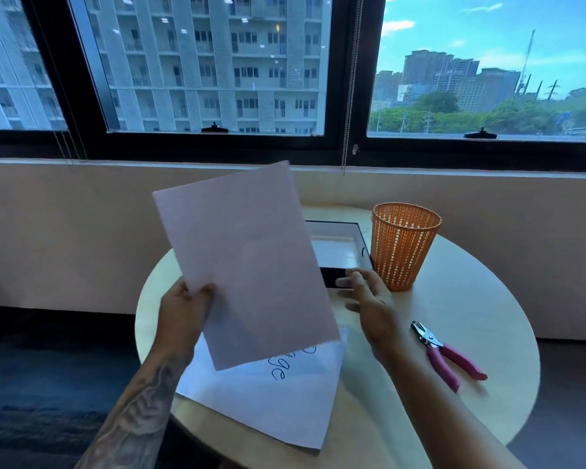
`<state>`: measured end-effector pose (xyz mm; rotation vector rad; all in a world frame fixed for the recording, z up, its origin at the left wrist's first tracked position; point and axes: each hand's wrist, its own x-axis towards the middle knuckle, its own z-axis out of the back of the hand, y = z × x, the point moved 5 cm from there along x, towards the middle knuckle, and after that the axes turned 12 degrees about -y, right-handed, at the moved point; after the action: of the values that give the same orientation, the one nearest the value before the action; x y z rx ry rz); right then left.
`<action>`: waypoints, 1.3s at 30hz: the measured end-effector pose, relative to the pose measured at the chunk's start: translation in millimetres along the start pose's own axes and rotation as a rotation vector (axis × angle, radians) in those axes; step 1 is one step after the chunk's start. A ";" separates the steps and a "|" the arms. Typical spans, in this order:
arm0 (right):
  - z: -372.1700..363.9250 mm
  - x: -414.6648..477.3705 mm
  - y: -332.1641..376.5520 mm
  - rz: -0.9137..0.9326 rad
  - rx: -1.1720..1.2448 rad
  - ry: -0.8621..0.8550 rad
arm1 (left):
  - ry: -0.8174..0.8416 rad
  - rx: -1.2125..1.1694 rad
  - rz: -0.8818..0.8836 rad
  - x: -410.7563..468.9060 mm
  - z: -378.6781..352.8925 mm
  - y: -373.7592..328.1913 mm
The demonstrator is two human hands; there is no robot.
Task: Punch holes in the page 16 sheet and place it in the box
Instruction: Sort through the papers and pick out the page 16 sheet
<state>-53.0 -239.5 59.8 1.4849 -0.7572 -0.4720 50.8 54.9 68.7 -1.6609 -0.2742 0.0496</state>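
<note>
left grip (pixel 186 299) pinches sheet (pixel 251 258) held above stack (pixel 268 401), right grip (pixel 366 296) open-fingered at box (pixel 339 252), likely steadying it.

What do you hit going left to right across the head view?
left hand → held sheet → right hand → orange basket → hole punch. Left out for overlap: box, flat sheet.
</note>
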 end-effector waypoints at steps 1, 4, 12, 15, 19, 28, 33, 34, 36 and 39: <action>3.6 1.5 -13.7 0.010 -0.108 -0.019 | -0.030 -0.001 0.017 4.3 7.7 4.0; 7.9 -2.5 -51.3 0.153 -0.746 0.121 | -0.083 0.000 0.065 13.1 24.0 13.6; 21.2 -10.3 -65.5 0.294 -1.023 0.172 | -0.134 -0.023 0.131 20.5 31.6 33.8; 28.3 -8.3 -59.3 0.238 -0.869 0.101 | -0.119 -0.004 0.112 22.4 32.8 37.4; 45.0 -2.6 -46.1 0.202 -0.697 0.002 | -0.168 -0.028 0.046 24.7 36.5 26.0; 46.8 -0.8 17.3 0.308 -0.427 0.062 | -0.251 0.258 -0.327 35.7 23.2 -32.8; 26.1 -6.6 58.0 0.541 -0.393 0.055 | 0.172 0.449 -0.360 13.9 -24.6 -42.7; 22.4 -7.5 66.0 0.610 -0.396 0.040 | 0.252 0.433 -0.337 8.7 -32.3 -43.8; 17.6 -8.5 79.9 0.740 -0.430 0.008 | 0.389 0.426 -0.313 -3.0 -44.8 -48.1; 12.9 -5.8 90.5 0.853 -0.541 -0.035 | 0.505 0.439 -0.262 -13.6 -55.5 -48.8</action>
<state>-81.1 -239.0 146.9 0.5635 -1.0994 -0.0298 41.1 2.0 121.3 -1.1429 -0.0820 -0.4705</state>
